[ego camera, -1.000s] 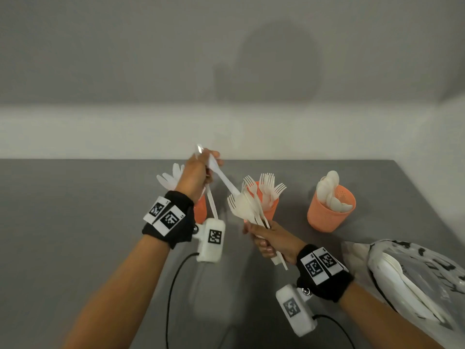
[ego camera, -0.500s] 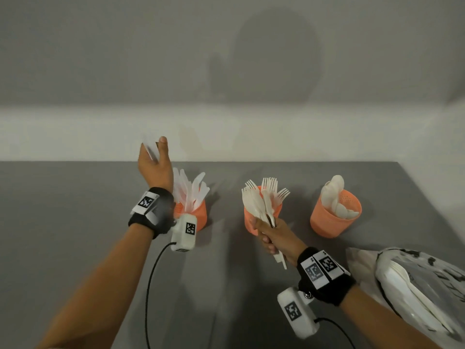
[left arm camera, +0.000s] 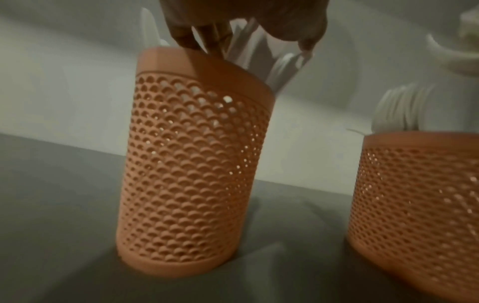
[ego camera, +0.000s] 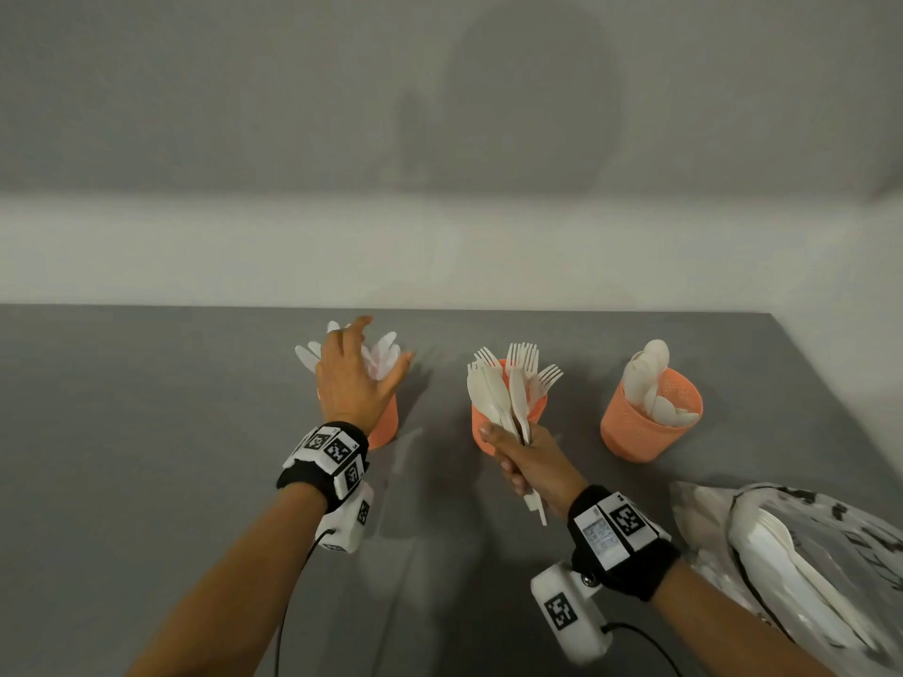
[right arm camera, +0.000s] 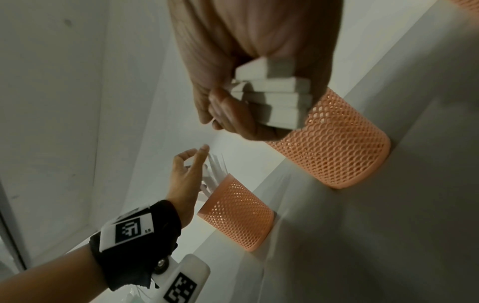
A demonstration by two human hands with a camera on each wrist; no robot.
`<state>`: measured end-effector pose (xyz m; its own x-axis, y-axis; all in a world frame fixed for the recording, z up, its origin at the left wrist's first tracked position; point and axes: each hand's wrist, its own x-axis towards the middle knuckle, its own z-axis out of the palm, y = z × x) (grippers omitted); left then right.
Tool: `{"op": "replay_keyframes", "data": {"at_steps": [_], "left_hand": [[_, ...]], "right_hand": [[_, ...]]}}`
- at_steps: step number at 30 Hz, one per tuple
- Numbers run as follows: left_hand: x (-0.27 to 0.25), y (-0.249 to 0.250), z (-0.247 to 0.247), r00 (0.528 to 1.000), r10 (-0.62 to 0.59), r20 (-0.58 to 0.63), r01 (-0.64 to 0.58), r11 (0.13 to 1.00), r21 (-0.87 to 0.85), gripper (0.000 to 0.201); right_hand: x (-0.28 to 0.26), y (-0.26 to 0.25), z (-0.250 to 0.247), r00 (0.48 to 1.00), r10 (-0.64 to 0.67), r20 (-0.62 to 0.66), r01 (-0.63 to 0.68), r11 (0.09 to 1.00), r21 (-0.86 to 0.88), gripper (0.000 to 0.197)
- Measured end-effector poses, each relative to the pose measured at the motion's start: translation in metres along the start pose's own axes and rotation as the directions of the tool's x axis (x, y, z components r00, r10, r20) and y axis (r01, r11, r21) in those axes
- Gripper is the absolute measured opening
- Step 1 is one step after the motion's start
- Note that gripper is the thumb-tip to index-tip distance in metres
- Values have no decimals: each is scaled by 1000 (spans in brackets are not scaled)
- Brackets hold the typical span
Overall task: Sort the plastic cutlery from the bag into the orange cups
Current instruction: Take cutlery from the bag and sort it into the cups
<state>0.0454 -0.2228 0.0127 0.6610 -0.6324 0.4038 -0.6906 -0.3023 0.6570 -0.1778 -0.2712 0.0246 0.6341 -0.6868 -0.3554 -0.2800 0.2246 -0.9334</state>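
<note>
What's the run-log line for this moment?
left hand: open over knife cup | right hand: holding cutlery bundle | fork cup, spoon cup: part-filled | bag: cutlery remaining

Three cups stand in a row on the table (ego camera: 146, 432): knife cup (ego camera: 386, 422) left, fork cup (ego camera: 481, 427) centre, spoon cup (ego camera: 640, 432) right; bag (ego camera: 830, 554) in front of the spoon cup

left cup (ego camera: 386, 422): mouth covered by left hand (ego camera: 349, 378).
middle cup (ego camera: 481, 425): fronted by right hand (ego camera: 530, 464).
3 o'clock: bag (ego camera: 806, 569).
</note>
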Motion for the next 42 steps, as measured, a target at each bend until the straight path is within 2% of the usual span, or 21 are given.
{"op": "replay_keyframes", "data": {"at_steps": [2,4,6,9,11,13,15,18,21,23,25,27,29,30,32,33,34,35,37,40,42], "left_hand": [[0,0,4,999,38,36,-43,987,157,72],[0,-1,7,996,68,60,-81,967,243,56],[3,-2,8,996,93,18,-94,964,247,35],[9,-2,2,997,57,-59,-42,973,228,25],[12,-6,-1,996,62,-65,-48,978,205,31],[13,-10,-4,989,149,-23,-141,969,204,41],[15,-12,-5,969,240,64,-248,933,262,39],[19,-9,-5,974,176,143,-217,905,365,49],[23,1,-6,985,114,133,-160,898,410,64],[21,15,-10,976,205,68,-216,926,310,60],[14,37,-12,966,260,-3,-259,964,61,47],[3,59,-12,981,160,112,-130,963,-237,38],[-9,79,-11,930,39,366,114,915,-387,32],[-14,86,-8,865,-15,501,263,865,-428,28],[-25,96,-3,675,-66,735,544,717,-436,29],[-30,99,0,596,-50,801,629,649,-428,32],[-34,101,2,555,-23,831,669,606,-430,34],[-36,101,5,545,-1,838,675,593,-438,34],[-40,106,8,590,-21,807,616,657,-434,34],[-39,112,14,736,-80,672,448,802,-395,29],[-36,116,13,819,-110,563,411,797,-443,27]], "right_hand": [[-1,-1,1,1000,-5,-4,5,1000,-3,22],[-2,-1,1,1000,-7,-7,7,1000,1,22],[-3,-2,0,1000,-16,-11,16,1000,2,23],[-3,-3,-2,1000,-19,-19,19,1000,3,25],[-3,-3,-2,1000,-7,-26,8,1000,10,28],[-4,-3,-3,1000,4,-25,-4,1000,11,30],[-5,-3,-2,1000,9,-17,-8,1000,22,30],[-9,-4,-1,1000,6,-9,-6,999,47,23],[-13,-6,-2,1000,4,10,-5,997,82,21],[-14,-8,-2,1000,13,14,-14,992,126,22],[-16,-11,-2,1000,23,16,-25,981,191,22],[-17,-12,-3,999,22,30,-28,969,244,21],[-18,-12,-2,998,15,66,-33,959,281,19],[-18,-12,-2,996,10,86,-35,955,295,20],[-18,-11,-2,994,5,112,-40,949,314,31],[-18,-11,-3,993,10,120,-48,946,321,39],[-18,-11,-5,992,14,127,-55,943,328,45],[-18,-11,-7,991,15,137,-61,941,334,48],[-20,-12,-12,988,10,153,-60,943,328,42],[-24,-12,-18,989,-10,149,-31,963,268,31],[-27,-12,-21,990,-22,141,-12,972,233,25]]}}
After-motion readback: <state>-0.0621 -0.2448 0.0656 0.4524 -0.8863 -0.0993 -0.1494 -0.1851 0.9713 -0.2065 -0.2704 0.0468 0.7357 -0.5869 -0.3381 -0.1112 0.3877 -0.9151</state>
